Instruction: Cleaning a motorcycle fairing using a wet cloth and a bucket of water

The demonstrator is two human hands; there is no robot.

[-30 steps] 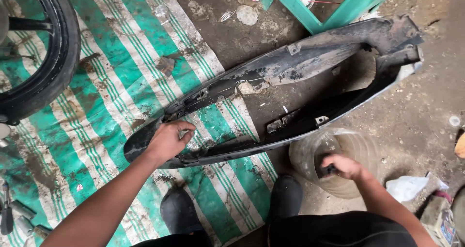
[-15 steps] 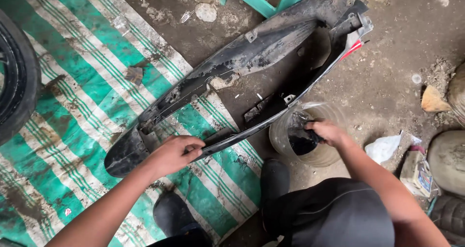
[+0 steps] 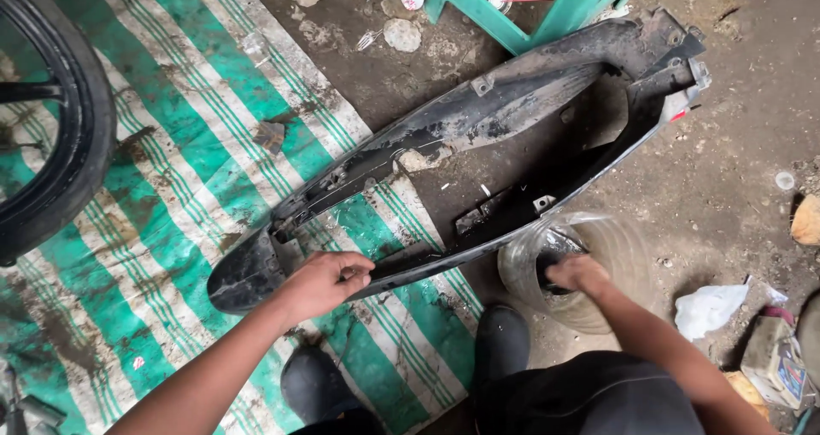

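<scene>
Dirt floor with a green-striped tarp, seen from the head.
A black fairing lay across tarp and dirt; the left hand pinched its near edge, while the right hand reached into a clear jar just beside the fairing, gripping something dark.

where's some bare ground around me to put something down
Bare dirt lies right of the black body panel, between its far end and the white bag. The striped tarp is free between the tyre and the panel. It is crowded near the clear container at your right hand and your boots.
</scene>
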